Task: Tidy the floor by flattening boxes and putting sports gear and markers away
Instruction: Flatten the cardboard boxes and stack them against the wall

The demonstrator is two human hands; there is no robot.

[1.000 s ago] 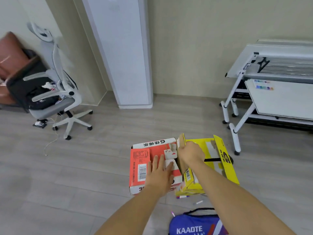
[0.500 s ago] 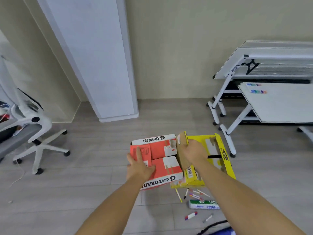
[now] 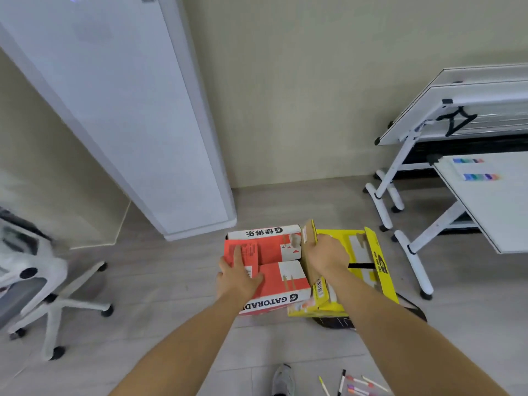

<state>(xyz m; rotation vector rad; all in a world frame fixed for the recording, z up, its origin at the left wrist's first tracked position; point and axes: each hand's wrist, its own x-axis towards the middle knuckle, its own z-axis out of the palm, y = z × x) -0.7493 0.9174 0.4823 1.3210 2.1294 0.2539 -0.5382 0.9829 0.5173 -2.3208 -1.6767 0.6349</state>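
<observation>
1. Progress: early to middle, by my reading. Both boxes are lifted off the floor and held side by side, touching. The red box (image 3: 267, 270) looks flattened; the yellow box (image 3: 351, 267) is collapsed only in part, one flap standing up along its left edge.
2. Left hand (image 3: 238, 274): palm and spread fingers pressed on the red box's top face, holding it. Right hand (image 3: 324, 254): closed over the yellow box's upright flap.
3. Left to do: the markers (image 3: 353, 385) lie scattered on the floor (image 3: 160, 284) at the bottom edge of view, near a shoe (image 3: 281, 380). A dark item (image 3: 331, 321) shows under the yellow box, possibly sports gear; cannot tell. Neither is put away.
4. Room: pale wood-look floor, beige wall, tall white cabinet (image 3: 137, 118) ahead left, white swivel chair (image 3: 37, 287) far left.
5. Right side: folding desks (image 3: 485, 178) on castors, tops tilted, with coloured strips on the nearer one.
</observation>
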